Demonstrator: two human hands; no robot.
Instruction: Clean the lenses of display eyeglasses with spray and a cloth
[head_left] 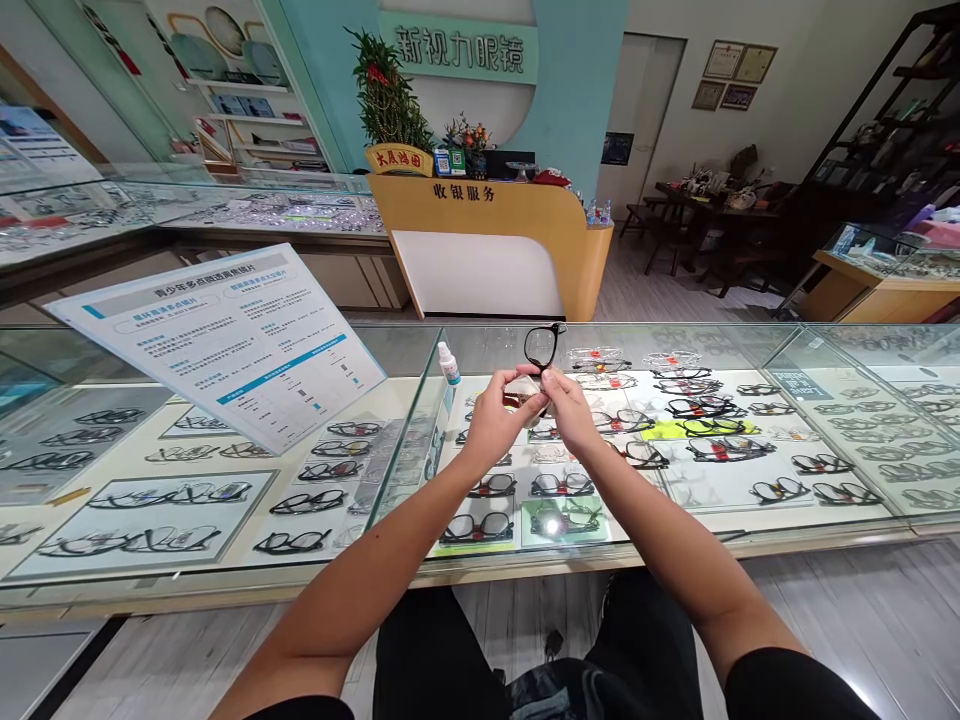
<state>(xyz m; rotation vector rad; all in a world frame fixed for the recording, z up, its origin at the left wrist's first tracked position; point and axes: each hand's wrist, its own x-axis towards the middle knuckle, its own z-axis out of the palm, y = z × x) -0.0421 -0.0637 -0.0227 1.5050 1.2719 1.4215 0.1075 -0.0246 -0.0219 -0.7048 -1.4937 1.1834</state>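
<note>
The right hand (pixel 568 408) pinches one pair of black-framed glasses (pixel 541 347) just above its fingertips, the second lens hard to make out. The left hand (pixel 496 418) grips one pale thing (pixel 529 390), partly hidden by fingers and unidentifiable; beyond that hand, slightly left, stands one white bottle (pixel 448 363).

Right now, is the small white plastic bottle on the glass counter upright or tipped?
Upright: the small white plastic bottle stands with its cap at the top and its base on the glass counter.
</note>
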